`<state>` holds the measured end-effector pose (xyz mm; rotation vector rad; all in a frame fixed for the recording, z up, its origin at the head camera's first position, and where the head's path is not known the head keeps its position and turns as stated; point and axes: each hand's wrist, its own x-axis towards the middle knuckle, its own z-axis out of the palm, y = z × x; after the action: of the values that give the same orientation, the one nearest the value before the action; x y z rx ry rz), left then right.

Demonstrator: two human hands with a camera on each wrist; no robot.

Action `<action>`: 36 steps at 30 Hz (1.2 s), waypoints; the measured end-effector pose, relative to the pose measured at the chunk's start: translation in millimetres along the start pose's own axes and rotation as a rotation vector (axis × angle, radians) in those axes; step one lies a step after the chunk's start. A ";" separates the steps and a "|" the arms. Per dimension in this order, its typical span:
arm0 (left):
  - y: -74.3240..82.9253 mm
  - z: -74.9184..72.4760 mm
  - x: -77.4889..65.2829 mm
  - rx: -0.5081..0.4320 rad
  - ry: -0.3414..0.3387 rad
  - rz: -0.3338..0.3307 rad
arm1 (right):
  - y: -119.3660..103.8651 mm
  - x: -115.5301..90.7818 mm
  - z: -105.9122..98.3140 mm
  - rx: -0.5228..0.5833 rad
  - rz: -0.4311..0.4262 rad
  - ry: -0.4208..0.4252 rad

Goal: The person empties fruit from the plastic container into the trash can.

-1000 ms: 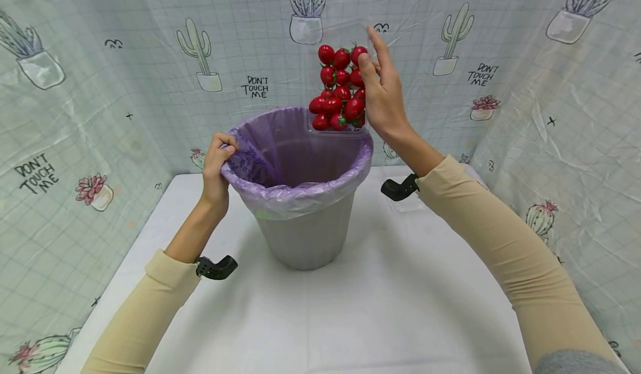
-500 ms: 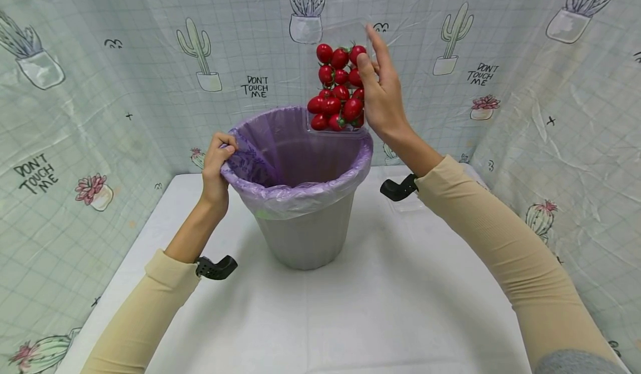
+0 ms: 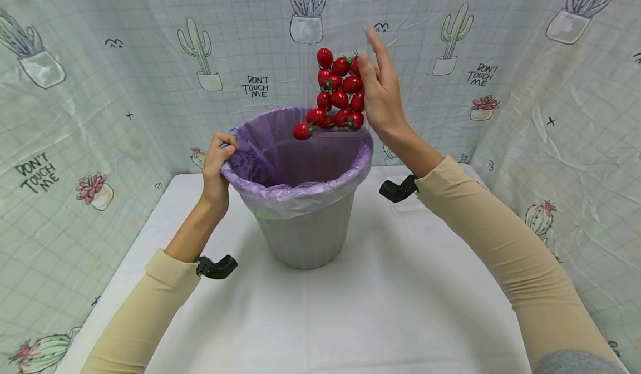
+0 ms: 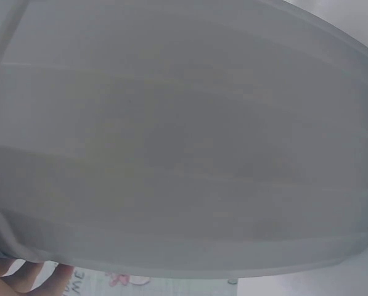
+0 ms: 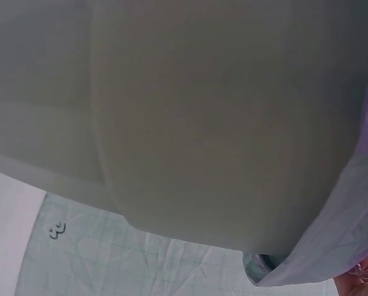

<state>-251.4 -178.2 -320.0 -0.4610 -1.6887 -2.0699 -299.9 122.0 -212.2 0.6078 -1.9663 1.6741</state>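
Observation:
My left hand (image 3: 218, 162) grips the left rim of a grey trash can (image 3: 305, 235) lined with a purple plastic bag (image 3: 300, 193). Over the can's right rear rim, my right hand (image 3: 384, 93) holds a clear plastic tray (image 3: 340, 134) tilted steeply, thumb on the near side. Red cherry tomatoes (image 3: 339, 98) fill the tray, and one tomato (image 3: 302, 131) hangs out past its lower left edge above the can's mouth. The can's wall (image 4: 184, 142) takes up most of the left wrist view, with curled fingers (image 4: 26, 277) in the corner. The can's bottom inside is hidden.
The can stands on a white table (image 3: 320, 324). Behind it and at both sides hangs a curtain (image 3: 255, 40) printed with cacti. A flat clear plastic piece (image 3: 408, 204) lies on the table right of the can, partly behind the right wrist camera (image 3: 399, 189).
The cherry tomatoes have slid down inside the tray, and one now pokes out at the lower left. The tray has tilted a little more. The left hand stays on the rim.

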 end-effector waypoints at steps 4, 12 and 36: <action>0.1 -0.1 -0.2 0.002 0.002 -0.001 | 5.1 2.5 -0.6 0.012 0.006 0.010; 0.6 0.0 -0.2 0.003 0.005 -0.006 | 1.4 4.6 -1.3 0.021 0.019 0.017; 2.0 1.1 -0.9 0.006 0.007 -0.008 | -6.1 8.2 -1.0 0.001 -0.023 -0.032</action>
<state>-249.6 -177.4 -318.6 -0.4449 -1.6950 -2.0685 -302.5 121.9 -202.3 0.6593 -1.9733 1.6619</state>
